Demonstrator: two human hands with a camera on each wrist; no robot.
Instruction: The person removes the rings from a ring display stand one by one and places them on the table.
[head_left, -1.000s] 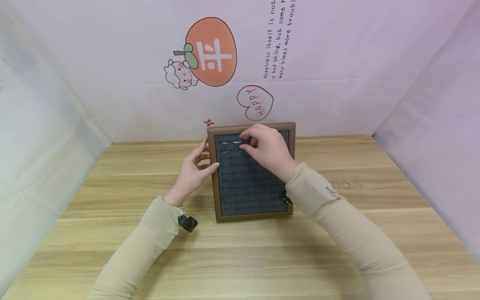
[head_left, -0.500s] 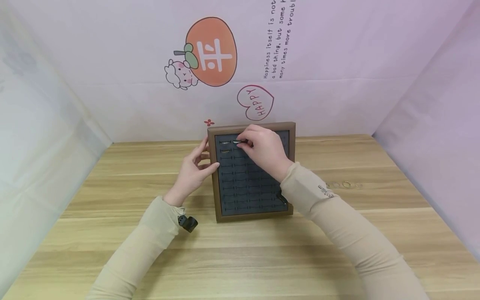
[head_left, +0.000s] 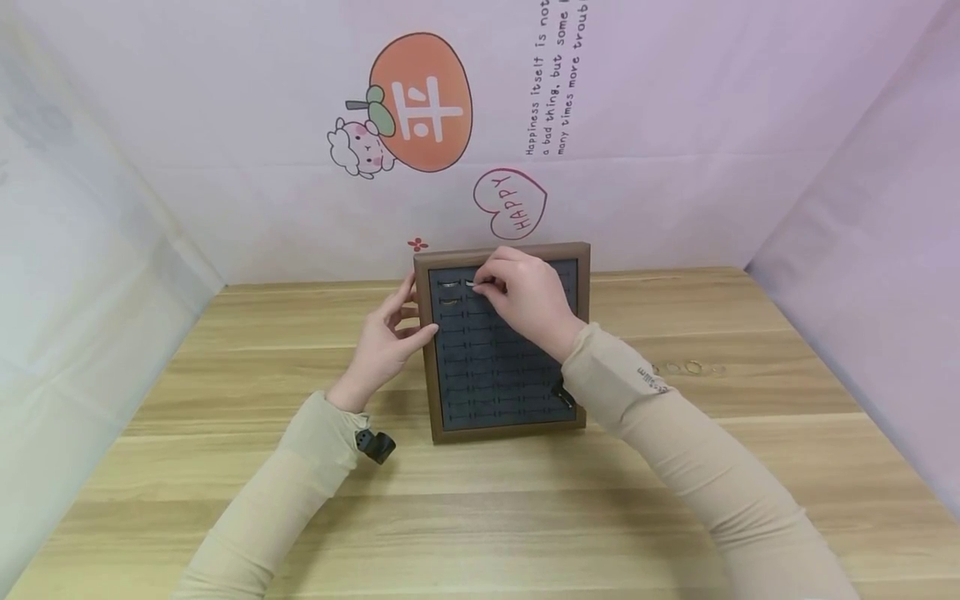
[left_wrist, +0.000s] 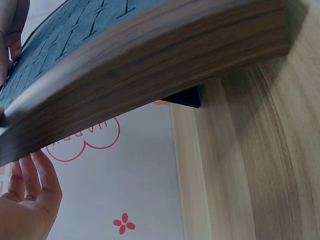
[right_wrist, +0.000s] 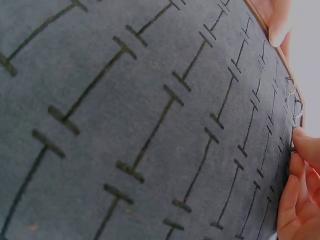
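A ring display board with a wooden frame (head_left: 510, 431) and a dark slotted pad (head_left: 487, 367) stands tilted on the table. My left hand (head_left: 384, 343) grips its left edge, thumb in front and fingers behind; the left wrist view shows those fingers (left_wrist: 42, 180) against the wooden frame (left_wrist: 150, 55). With thumb and forefinger, my right hand (head_left: 527, 296) pinches a silver ring (head_left: 470, 283) at the top row's second slot, partly hidden by the fingertips. Left of it sits another silver ring (head_left: 449, 284), with a gold ring (head_left: 449, 302) one row below.
Several loose rings, among them a gold ring (head_left: 693, 367), lie in a row on the wooden table (head_left: 510, 517), right of the board and partly behind my right sleeve (head_left: 622, 379). A printed white cloth (head_left: 637, 208) hangs behind the table.
My right thumb and forefinger have come together on the silver ring, the hand shifting slightly left, and the ring now looks more tilted. The left hand and board stay put.
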